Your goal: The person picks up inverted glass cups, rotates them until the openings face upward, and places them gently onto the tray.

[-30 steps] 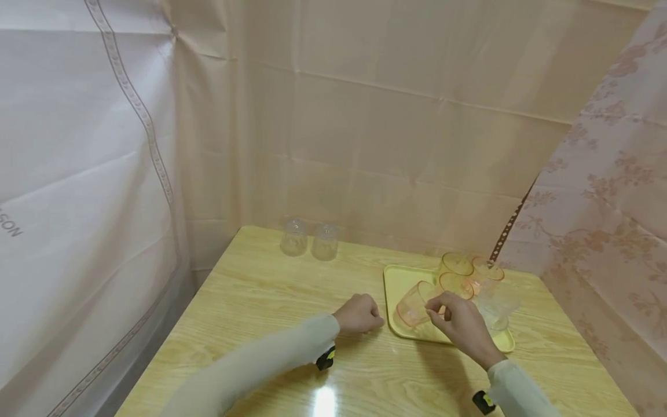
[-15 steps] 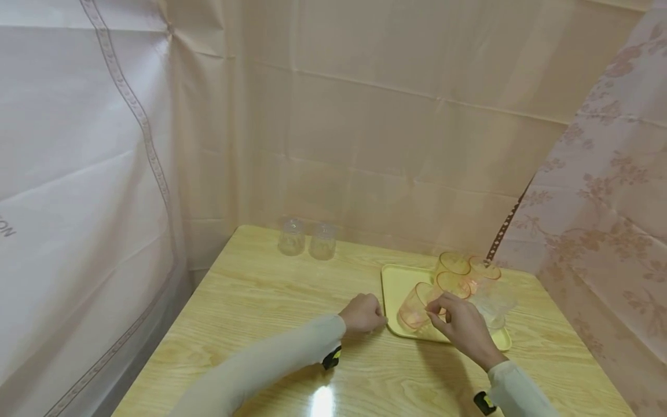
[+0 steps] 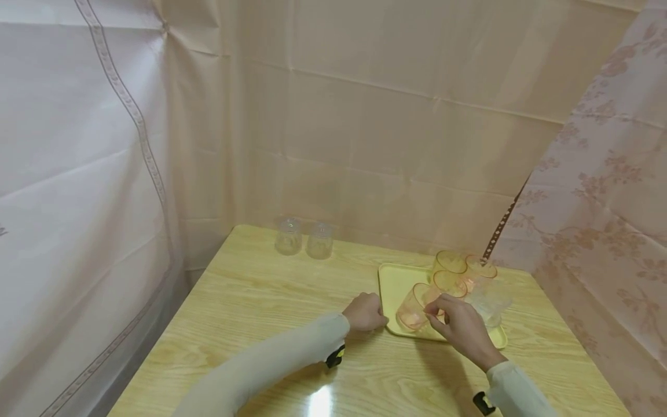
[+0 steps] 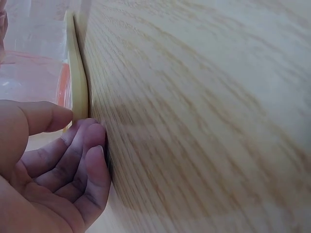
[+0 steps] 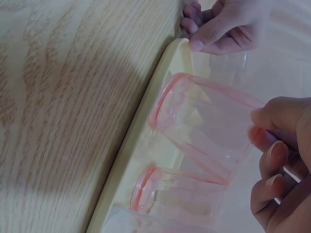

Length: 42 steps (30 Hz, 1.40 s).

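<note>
Fingers [image 5: 272, 160] of the right hand [image 3: 461, 324] pinch a tilted pink-rimmed clear plastic cup [image 3: 413, 308] by its base. It could slip onto the pale yellow plastic tray [image 3: 392, 284]. Left hand [image 3: 365, 313], loosely curled and holding nothing, touches the tray's edge.

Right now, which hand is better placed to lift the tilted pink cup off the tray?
Right hand: it already pinches the tilted pink cup. The left hand only rests against the yellow tray.

The left hand [image 4: 43, 165] lies with fingers loosely curled against the wood-grain table [image 4: 204, 107]. Its thumb touches the rim of a yellow tray [image 4: 77, 82]. Beyond the rim, a pink-rimmed clear cup [image 4: 34, 77] shows blurred.
</note>
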Available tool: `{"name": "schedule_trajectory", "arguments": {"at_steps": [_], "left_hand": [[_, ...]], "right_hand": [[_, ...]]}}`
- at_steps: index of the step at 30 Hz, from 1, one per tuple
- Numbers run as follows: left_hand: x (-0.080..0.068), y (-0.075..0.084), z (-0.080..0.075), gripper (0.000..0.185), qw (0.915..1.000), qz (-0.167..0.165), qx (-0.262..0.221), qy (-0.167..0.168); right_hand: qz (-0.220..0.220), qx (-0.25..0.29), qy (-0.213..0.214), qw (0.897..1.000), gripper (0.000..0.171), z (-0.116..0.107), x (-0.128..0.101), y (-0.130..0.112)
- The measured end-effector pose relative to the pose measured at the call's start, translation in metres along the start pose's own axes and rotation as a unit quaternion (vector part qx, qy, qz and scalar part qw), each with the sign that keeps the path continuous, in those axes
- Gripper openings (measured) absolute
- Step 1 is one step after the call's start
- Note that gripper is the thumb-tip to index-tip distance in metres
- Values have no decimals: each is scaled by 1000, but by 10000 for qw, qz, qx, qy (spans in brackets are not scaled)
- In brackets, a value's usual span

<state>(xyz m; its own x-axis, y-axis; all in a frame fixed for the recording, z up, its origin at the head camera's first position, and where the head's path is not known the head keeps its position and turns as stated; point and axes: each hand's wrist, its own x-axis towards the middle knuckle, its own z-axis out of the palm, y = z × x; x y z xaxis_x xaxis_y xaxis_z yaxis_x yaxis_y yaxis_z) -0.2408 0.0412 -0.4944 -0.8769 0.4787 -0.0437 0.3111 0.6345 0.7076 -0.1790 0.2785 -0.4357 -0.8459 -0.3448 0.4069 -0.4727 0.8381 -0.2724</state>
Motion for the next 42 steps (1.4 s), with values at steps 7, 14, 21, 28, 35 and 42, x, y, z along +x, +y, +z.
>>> {"name": "schedule_trajectory", "arguments": {"at_steps": [7,14,21,28,35,42], "left_hand": [[3,-1,3,58,9999,7,117,29],[4,1,2,58,9998,-18,181,32],[1,4,-2,59,9998,-33,190,24],[1,3,-3,58,9996,75,265,102],[0,3,-4,59,9996,156,244,64],[0,3,-2,59,9997,106,230,5]], "right_hand": [[-82,-89,-4,9999,14,-1,-1,0],[-202,-152,43,9997,16,-1,-2,1],[-339,-230,64,9991,17,-1,-2,1],[-523,-372,140,9978,19,-4,-4,3],[-664,-536,143,9962,20,-6,-6,7],[-662,-577,37,9961,22,-7,-8,7]]}}
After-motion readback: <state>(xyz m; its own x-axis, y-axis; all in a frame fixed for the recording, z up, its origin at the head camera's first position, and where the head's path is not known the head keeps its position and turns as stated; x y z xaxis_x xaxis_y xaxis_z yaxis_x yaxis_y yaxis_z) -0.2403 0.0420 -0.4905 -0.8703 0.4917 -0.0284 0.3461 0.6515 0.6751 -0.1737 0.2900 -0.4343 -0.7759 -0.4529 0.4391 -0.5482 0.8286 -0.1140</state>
